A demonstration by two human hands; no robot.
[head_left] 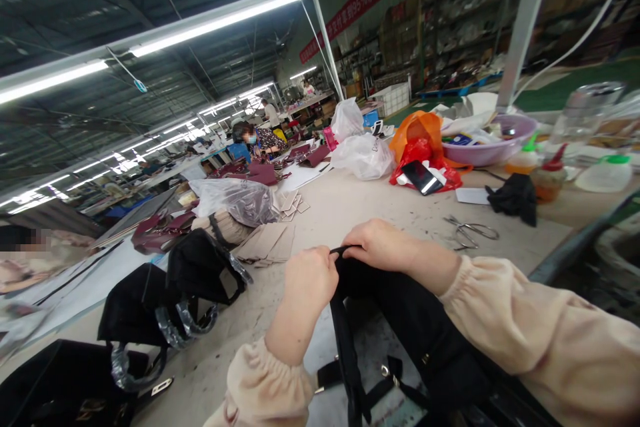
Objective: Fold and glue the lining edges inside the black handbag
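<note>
A black fabric bag (pixel 420 320), with straps and small metal fittings, lies before me at the table's front. My left hand (pixel 311 280) is closed, its thumb and fingers pinching the bag's dark upper edge. Close beside it, my right hand (pixel 375 245) grips the same edge with bent fingers. A short stretch of the edge shows between the two hands. Metal scissors (pixel 473 232) lie on the table to the right of my right hand. Much of the bag's right side is hidden under my right sleeve.
Black bags (pixel 135 303) with plastic-wrapped handles stand at left. Beige pieces (pixel 267 243) and plastic bags (pixel 363 157) lie farther back. At right are a phone (pixel 423 177), a purple basin (pixel 487 150), a black cloth (pixel 515 200) and small bottles (pixel 550 180). Co-workers sit beyond.
</note>
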